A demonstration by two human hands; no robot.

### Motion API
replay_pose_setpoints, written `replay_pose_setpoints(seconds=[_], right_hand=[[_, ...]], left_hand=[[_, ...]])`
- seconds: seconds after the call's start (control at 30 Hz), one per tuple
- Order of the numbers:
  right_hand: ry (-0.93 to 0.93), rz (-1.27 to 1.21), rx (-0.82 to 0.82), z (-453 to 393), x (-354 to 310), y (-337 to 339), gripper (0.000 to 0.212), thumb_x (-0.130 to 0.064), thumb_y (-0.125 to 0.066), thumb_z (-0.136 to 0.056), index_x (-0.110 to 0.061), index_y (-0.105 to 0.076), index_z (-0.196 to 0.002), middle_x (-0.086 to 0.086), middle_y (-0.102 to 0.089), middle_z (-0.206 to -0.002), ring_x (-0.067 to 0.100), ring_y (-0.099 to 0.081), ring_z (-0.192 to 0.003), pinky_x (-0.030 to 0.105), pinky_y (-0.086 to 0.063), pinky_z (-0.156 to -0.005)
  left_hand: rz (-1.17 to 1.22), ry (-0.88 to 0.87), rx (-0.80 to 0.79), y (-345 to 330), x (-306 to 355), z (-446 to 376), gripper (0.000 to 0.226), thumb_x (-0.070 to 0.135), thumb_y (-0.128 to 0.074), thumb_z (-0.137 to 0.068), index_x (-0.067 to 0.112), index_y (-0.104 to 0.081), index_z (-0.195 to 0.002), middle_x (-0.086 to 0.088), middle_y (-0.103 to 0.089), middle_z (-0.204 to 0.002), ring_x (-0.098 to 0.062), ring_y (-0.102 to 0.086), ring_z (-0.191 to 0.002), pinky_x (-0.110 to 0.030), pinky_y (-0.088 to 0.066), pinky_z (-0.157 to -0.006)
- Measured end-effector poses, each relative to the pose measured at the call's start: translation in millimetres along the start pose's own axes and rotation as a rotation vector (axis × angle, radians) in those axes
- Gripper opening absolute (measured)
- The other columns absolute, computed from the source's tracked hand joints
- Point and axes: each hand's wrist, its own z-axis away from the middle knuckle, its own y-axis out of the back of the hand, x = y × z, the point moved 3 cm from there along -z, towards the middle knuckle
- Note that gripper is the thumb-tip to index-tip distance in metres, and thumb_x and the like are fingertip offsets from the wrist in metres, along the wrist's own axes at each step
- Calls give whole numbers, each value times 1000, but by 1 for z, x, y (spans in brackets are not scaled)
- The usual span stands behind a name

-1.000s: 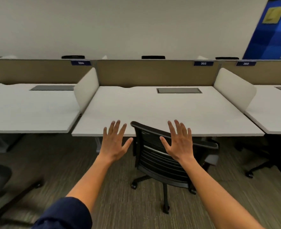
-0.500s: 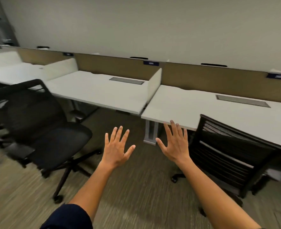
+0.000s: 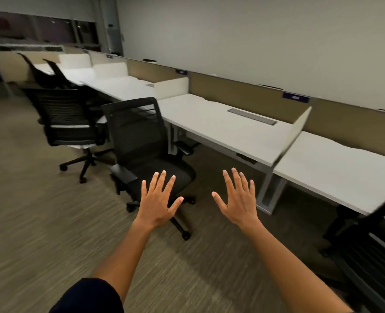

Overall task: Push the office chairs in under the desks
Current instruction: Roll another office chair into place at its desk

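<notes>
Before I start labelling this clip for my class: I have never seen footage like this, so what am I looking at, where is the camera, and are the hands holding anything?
The picture comes from a wide-angle camera worn on a person's head, looking forward and down, so the two bare arms reaching into view are the wearer's own. The left hand and the right hand are both open with fingers spread, and they hold nothing. Ahead stands a black office chair, turned partly sideways and out from the long white desk. A second black chair stands further left, also out on the floor. A third chair's back shows at the right edge. The desktops look bare apart from a grey cable hatch and low dividers between seats.
</notes>
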Motion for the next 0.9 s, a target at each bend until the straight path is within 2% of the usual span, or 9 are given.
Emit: replay_pose_setpoints(seconds=[0.27, 0.43, 0.53, 0.9], right_hand=[[140, -52, -54, -112, -118, -84, 83, -75, -21, -94, -23, -19, -159, 13, -24, -165, 36, -25, -151, 61, -24, -119], [162, -125, -69, -200, -185, -137, 84, -75, -22, -93, -24, -17, -159, 13, -23, -165, 37, -25, -151, 61, -23, -119], [177, -140, -75, -250, -222, -158, 83, -75, -23, -93, -24, -17, -159, 13, -23, -165, 36, -25, -151, 60, -23, -119], [211, -109, -77, -392, -335, -228, 83, -74, -24, -94, -24, -19, -159, 13, -24, -165, 37, -25, -151, 61, -24, -119]], left_hand=[[-81, 147, -2, 13, -159, -37, 84, 72, -15, -90, 26, -16, -160, -8, -6, -169, -26, 4, -156, -56, 5, -122], [-117, 193, -26, 16, -253, -85, 83, 72, -18, -91, 26, -18, -160, -9, -9, -169, -28, 1, -156, -59, 1, -123], [-129, 221, -26, 21, -303, -118, 84, 73, -16, -90, 27, -15, -160, -7, -6, -170, -26, 4, -156, -57, 4, -122], [-109, 213, 13, 19, -459, -233, 84, 73, -15, -90, 27, -16, -160, -8, -6, -170, -26, 4, -156, -56, 6, -121]])
